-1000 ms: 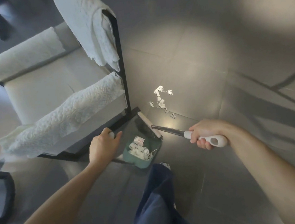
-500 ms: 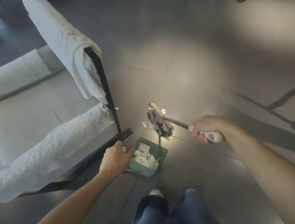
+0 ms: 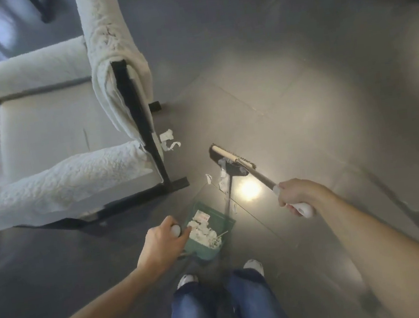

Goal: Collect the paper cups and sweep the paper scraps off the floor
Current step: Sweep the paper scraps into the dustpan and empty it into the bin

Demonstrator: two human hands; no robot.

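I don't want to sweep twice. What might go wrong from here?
The scraps by the chair leg lie apart from the broom head and may be missed. The scraps before the green dustpan could scatter past its mouth. The dustpan, already holding paper, could spill if the left hand tilts it.

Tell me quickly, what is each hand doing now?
Left hand: closed, holding the dustpan handle.
Right hand: closed, holding the broom handle.

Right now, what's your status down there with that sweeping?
Left hand grips green dustpan handle; right hand grips broom. Scraps ahead of the pan, more scraps beside armchair leg.
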